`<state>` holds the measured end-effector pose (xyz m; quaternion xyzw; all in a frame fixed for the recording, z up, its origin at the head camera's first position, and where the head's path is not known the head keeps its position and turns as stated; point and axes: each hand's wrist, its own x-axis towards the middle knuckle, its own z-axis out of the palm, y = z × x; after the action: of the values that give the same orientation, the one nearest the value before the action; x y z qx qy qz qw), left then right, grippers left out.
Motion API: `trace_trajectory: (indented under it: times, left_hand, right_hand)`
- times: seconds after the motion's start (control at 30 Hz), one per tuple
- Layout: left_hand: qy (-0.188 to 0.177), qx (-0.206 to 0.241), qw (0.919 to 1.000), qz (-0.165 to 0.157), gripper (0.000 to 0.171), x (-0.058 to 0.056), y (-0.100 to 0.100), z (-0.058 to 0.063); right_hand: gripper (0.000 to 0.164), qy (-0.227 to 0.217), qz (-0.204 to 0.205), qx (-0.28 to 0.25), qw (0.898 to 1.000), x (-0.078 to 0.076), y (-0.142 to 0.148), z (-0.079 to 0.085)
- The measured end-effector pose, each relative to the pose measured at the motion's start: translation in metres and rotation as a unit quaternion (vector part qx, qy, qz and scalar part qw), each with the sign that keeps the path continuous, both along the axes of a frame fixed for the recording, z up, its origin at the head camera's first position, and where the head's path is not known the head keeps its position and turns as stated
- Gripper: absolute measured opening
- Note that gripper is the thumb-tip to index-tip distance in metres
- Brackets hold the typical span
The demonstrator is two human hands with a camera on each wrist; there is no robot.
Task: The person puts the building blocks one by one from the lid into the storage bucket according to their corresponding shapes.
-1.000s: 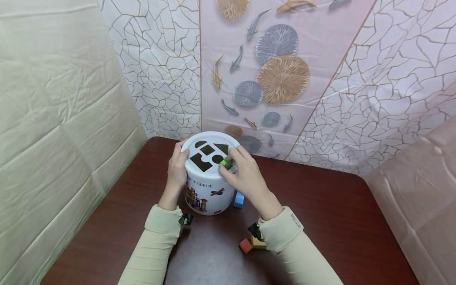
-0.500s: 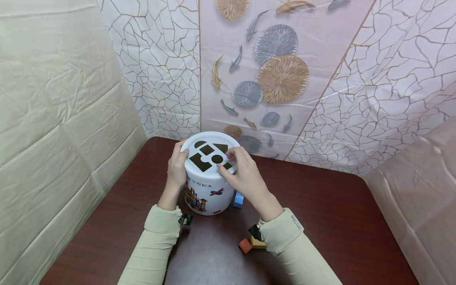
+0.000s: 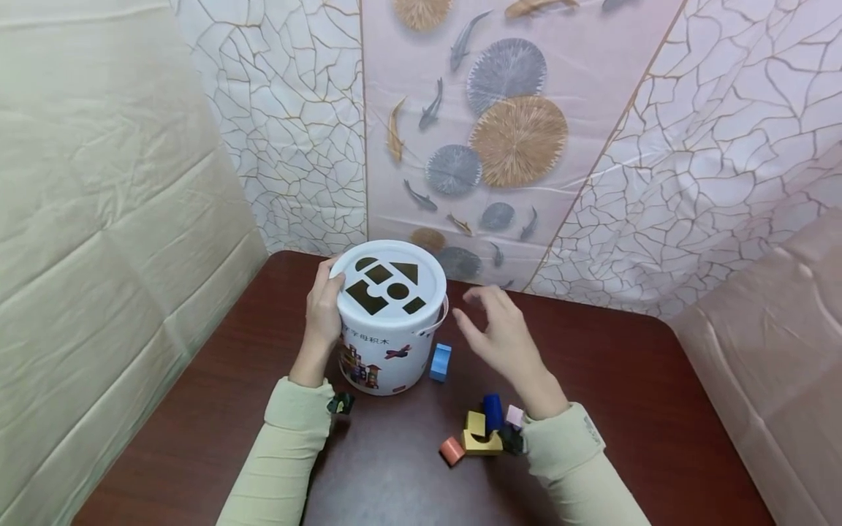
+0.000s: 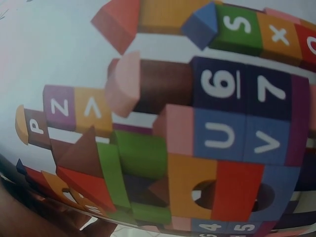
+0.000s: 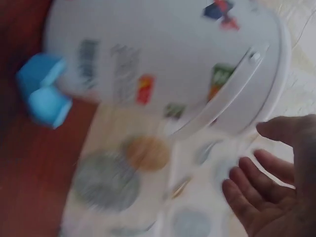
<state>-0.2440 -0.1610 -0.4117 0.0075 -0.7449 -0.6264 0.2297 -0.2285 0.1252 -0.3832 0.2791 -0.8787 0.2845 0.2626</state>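
Observation:
A white bucket (image 3: 388, 358) printed with block pictures stands upright, its lid (image 3: 430, 272) cut with several shaped holes. My left hand (image 3: 322, 310) grips the bucket's left side, thumb over the lid's rim; up close, the left wrist view is filled by the printed wall (image 4: 74, 49), with part of the hand at lower left. Off to the right of the bucket, my right hand (image 3: 503, 336) is in the air with parted, loosely bent fingers and nothing in them. A light blue curved block (image 3: 441, 362) lies at the bucket's foot, below that hand.
Nearer the front, by the right sleeve, lie a yellow arch block (image 3: 482, 446), a smaller yellow block (image 3: 475, 422), a dark blue block (image 3: 492, 413), a pink block (image 3: 515, 416) and an orange-red block (image 3: 452, 451). The white handle (image 5: 222, 101) hangs on the bucket's right side. Patterned cloth walls surround the table (image 3: 625, 380).
A green block pinched by my right hand at a lid hole has gone from sight. That hand has since pulled away rightward, uncovering the handle and more blocks. My left hand stays on the bucket.

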Motion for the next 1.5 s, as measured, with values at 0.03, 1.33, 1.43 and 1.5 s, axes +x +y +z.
trace_trajectory:
  times: [0.03,1.33,1.43,1.5]
  left_hand:
    - [0.000,0.001,1.0000,0.000,0.043,0.000,0.000,0.000]
    - [-0.003,-0.005,1.0000,-0.003,0.043,-0.001,-0.001,0.000]
    - [-0.002,-0.006,1.0000,-0.002,0.044,0.000,-0.001,0.000]
    - [-0.001,-0.006,1.0000,-0.001,0.043,0.000,-0.002,0.000]
  right_hand:
    - [0.029,-0.020,-0.004,0.014,1.000,0.000,0.007,-0.006]
    - [0.031,-0.379,0.020,0.227,0.897,0.030,0.107,-0.076]
    - [0.026,-0.359,0.030,0.232,0.904,0.029,0.108,-0.074]
    - [0.021,-0.321,0.054,0.220,0.919,0.027,0.105,-0.066]
